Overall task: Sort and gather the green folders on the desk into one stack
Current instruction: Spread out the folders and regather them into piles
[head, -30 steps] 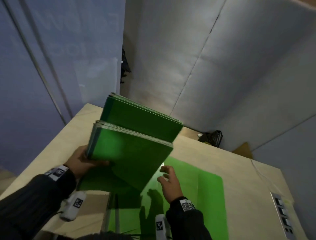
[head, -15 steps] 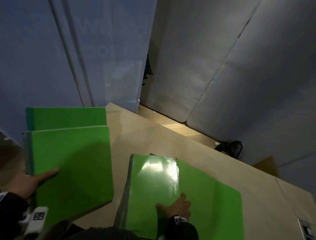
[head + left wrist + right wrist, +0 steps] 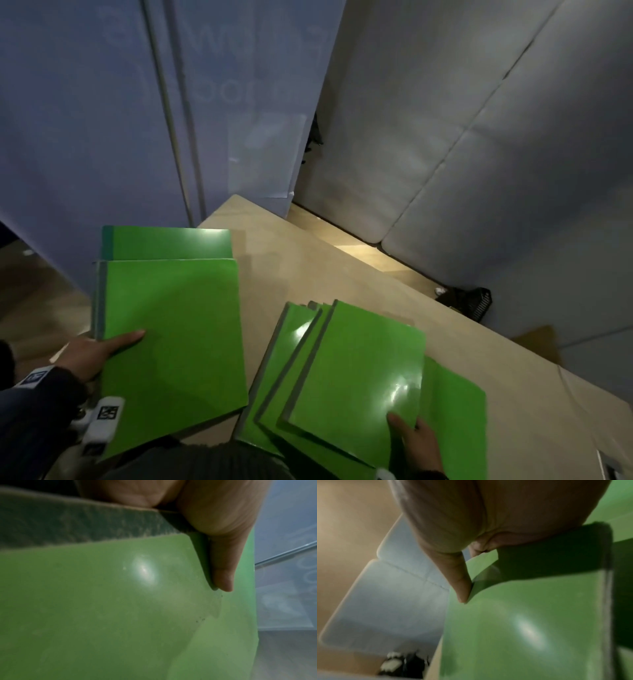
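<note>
My left hand grips a thick stack of green folders by its left edge, thumb lying on the top cover. A second, darker green batch sticks out behind it. The stack hangs over the left end of the wooden desk. To the right, several green folders lie fanned on the desk. My right hand pinches the near right corner of the top folder, thumb on its cover, the fingers hidden underneath.
White padded wall panels and a blue partition close off the desk's far side. A black basket-like object sits beyond the far edge. A socket panel is at the desk's lower right corner.
My left hand has swung its stack from above the desk's middle out to the left and lowered it. My right hand has gone from lying on the desk pile to pinching the top folder; the pile is now fanned.
</note>
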Tool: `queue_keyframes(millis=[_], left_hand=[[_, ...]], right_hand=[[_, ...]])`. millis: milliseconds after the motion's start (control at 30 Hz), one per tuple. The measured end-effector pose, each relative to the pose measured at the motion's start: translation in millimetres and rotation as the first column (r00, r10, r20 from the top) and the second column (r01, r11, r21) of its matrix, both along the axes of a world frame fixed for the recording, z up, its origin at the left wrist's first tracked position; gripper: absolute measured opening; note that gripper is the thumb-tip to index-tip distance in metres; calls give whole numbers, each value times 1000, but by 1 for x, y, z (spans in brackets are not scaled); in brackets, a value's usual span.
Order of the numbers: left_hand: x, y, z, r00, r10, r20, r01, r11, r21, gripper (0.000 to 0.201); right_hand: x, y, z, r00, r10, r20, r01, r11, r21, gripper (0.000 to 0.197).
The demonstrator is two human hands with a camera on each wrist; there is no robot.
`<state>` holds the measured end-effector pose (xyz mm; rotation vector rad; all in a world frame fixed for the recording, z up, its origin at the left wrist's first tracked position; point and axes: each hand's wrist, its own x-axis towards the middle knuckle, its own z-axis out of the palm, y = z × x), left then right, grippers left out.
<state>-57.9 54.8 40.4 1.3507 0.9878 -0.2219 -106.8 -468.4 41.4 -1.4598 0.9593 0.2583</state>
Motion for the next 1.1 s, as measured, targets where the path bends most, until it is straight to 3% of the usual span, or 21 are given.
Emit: queue_keyframes(millis=[67, 167, 300, 333, 400, 433, 467, 533, 667, 700, 767, 800, 866, 1000, 1100], left_hand=[[2, 2, -12, 1000, -27, 6, 27, 999, 19, 63], [6, -3, -15, 998, -61, 20, 60, 997, 41, 58], [13, -13, -10, 993, -115, 18, 114, 991, 70, 26], [15, -15, -8, 991, -132, 15, 130, 989, 76, 23], [18, -15, -8, 987, -160, 23, 158, 985, 67, 36], [20, -14, -10, 985, -169, 20, 168, 984, 57, 48], [21, -13, -12, 986, -164, 27, 163, 986, 35, 56], [23, -15, -11, 984, -174, 42, 174, 985, 8, 54], [31, -32, 4, 972, -226, 69, 227, 974, -4, 32], [34, -38, 7, 969, -231, 83, 234, 972, -19, 36], [38, -52, 9, 971, -219, 100, 226, 971, -73, 58], [40, -59, 10, 967, -226, 120, 238, 967, -94, 66], [43, -75, 21, 954, -259, 151, 274, 957, -93, 70], [50, -88, 32, 919, -317, 234, 332, 943, -27, 60], [48, -85, 24, 891, -330, 311, 362, 931, -50, 86]], right_hand=[[-5, -2, 18, 996, -73, 59, 68, 994, 82, 47], [-3, -10, 50, 987, -135, 85, 128, 989, 78, 67], [-4, -24, 62, 986, -113, 120, 111, 994, 18, 82], [-4, -24, 69, 981, -101, 164, 96, 995, 35, 75], [-1, -23, 79, 960, -187, 207, 169, 981, 100, 29], [1, -22, 81, 955, -188, 228, 158, 977, 144, 23], [6, -24, 81, 952, -226, 206, 181, 959, 219, 36], [16, -14, 90, 954, -229, 194, 160, 935, 316, 37], [44, 36, 88, 966, -14, 259, -65, 954, 293, 28], [50, 57, 80, 966, 63, 250, -117, 971, 210, 38], [61, 96, 63, 959, 179, 221, -208, 971, 115, 77], [64, 113, 54, 950, 225, 215, -258, 956, 137, 86], [66, 145, 51, 931, 328, 157, -353, 920, 171, 80], [67, 158, 42, 911, 405, 72, -411, 887, 210, 105], [66, 158, 49, 889, 443, 114, -456, 876, 158, 96]])
